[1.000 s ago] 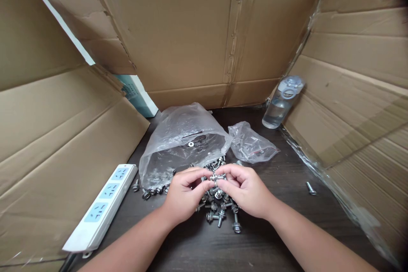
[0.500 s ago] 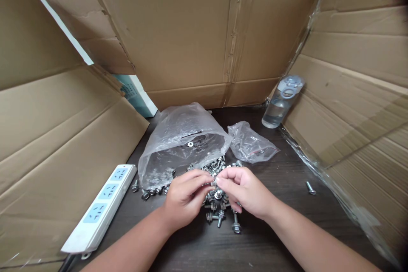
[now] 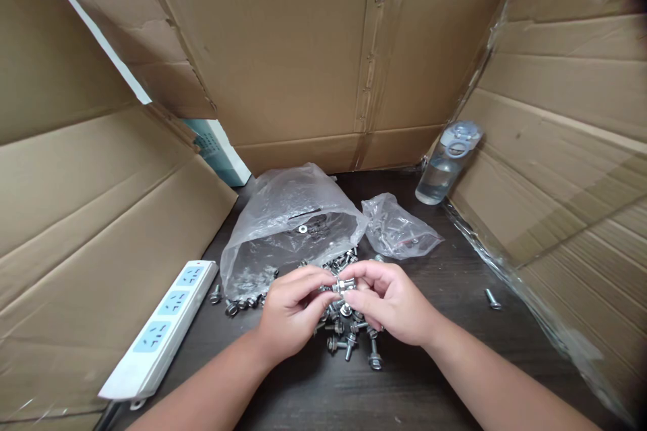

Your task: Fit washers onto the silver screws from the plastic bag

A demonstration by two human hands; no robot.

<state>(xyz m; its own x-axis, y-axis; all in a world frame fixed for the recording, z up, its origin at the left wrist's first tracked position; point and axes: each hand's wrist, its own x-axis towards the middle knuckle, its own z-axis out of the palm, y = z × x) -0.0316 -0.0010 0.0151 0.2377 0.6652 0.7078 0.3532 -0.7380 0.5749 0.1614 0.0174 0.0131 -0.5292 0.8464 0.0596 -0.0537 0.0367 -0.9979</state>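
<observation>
Over a pile of metal bolts, my left hand and my right hand meet with their fingertips almost touching. Between them is a small bolt with what looks like a washer or nut on it. Thumb and forefinger of my left hand pinch its left end. My right thumb and fingers are bent around its right side. Behind the hands a large clear plastic bag lies with its mouth toward me, a flat washer inside it. Further bolts lie along the bag's front edge.
A white power strip lies at the left. A smaller plastic bag is right of the large one. At the back right stands a water bottle; a single bolt lies at the right. Cardboard walls surround the dark table.
The thumb and forefinger of my right hand have spread a little, showing more of the bolt between the hands. My left hand has barely moved.
</observation>
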